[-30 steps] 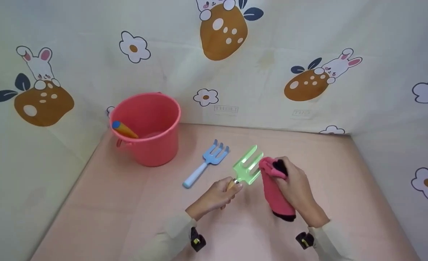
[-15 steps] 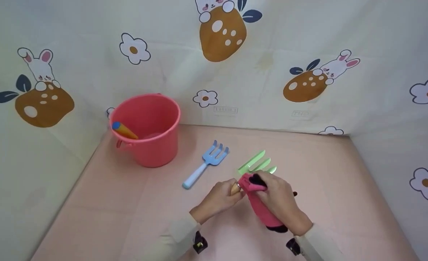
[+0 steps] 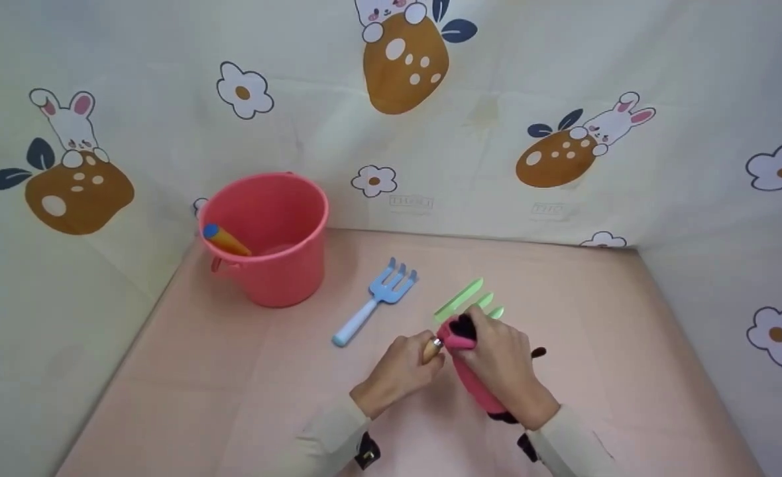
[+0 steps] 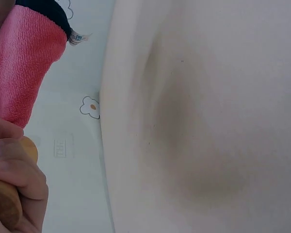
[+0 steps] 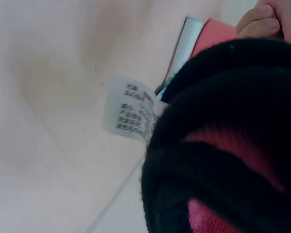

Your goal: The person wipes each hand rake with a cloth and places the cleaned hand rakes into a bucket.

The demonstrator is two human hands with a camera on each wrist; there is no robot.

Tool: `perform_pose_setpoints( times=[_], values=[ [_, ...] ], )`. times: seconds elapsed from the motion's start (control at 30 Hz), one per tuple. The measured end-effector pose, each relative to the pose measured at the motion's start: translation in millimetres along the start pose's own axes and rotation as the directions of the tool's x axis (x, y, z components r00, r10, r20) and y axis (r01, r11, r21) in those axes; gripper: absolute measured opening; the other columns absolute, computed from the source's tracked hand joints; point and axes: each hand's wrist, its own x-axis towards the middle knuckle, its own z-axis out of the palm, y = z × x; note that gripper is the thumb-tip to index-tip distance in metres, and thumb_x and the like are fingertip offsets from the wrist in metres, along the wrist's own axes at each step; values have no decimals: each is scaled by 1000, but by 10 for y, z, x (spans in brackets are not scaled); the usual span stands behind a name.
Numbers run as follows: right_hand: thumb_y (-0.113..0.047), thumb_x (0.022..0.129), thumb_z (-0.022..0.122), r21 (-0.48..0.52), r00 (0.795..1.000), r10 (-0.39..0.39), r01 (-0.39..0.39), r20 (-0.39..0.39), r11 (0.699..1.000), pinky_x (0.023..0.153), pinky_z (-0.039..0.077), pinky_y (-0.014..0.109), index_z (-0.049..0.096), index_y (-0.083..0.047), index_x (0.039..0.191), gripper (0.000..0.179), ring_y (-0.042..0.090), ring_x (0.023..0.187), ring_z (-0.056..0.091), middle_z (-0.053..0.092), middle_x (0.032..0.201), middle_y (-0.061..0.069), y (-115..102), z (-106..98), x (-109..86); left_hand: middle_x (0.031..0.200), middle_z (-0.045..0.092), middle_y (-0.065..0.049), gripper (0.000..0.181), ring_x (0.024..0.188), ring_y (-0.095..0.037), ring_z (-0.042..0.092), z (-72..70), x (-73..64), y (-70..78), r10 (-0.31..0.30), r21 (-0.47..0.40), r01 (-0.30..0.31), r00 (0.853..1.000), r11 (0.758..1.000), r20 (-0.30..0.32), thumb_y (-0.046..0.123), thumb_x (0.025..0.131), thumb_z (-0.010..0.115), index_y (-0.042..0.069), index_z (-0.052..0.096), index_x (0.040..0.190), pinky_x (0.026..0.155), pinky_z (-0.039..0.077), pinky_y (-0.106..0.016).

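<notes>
In the head view my left hand (image 3: 399, 372) grips the wooden handle (image 3: 429, 350) of a green garden hand fork (image 3: 458, 300), its tines pointing away to the upper right. My right hand (image 3: 505, 364) holds a folded pink towel (image 3: 476, 387) with black edging against the fork's head, hiding its middle. In the left wrist view, fingers curl round the handle (image 4: 5, 204) beside the towel (image 4: 26, 63). The towel's black edging (image 5: 208, 82) and a white label (image 5: 131, 107) fill much of the right wrist view.
A blue three-tined hand fork (image 3: 374, 299) lies on the pink-covered table (image 3: 232, 391), left of the green fork. Behind it to the left stands a red bucket (image 3: 285, 281) with an orange, blue-tipped handle (image 3: 226, 240) inside. A patterned cloth backdrop (image 3: 484, 159) rises behind.
My right hand has moved left with the towel, from beside the green tines onto the fork's head, shifting slightly towards the handle lately. The fork has turned a little; the blue fork and bucket stay put.
</notes>
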Motion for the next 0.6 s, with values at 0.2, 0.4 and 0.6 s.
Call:
perform_pose_setpoints(
  times=[0.2, 0.4, 0.6],
  values=[
    [-21, 75, 76, -31, 1000, 24, -24, 10, 999, 44, 42, 25, 50, -9, 89, 31, 10, 47, 43, 51, 58, 0, -2, 34, 17, 55, 34, 7, 16, 47, -5, 36, -20, 0, -20, -8, 5, 8, 1000, 1000, 8, 14, 89, 57, 11, 47, 77, 45, 28, -17],
    [-21, 76, 75, -46, 1000, 13, -14, -28, 999, 42, 41, 27, 51, -9, 94, 33, 11, 47, 42, 52, 59, 2, 5, 65, 31, 54, 33, 7, 17, 46, -4, 35, -56, -6, -27, 1, 4, -1, 1000, 1000, 17, 14, 90, 55, 12, 45, 76, 44, 27, -16],
    [-19, 75, 76, -44, 997, -8, 5, -74, 999, 42, 44, 29, 50, -6, 96, 36, 12, 48, 45, 53, 60, 4, 25, 71, 44, 53, 33, 8, 17, 44, -3, 34, -89, 5, -32, 30, 16, -30, 1000, 999, 4, 12, 89, 54, 11, 47, 74, 41, 25, -15]
  ],
)
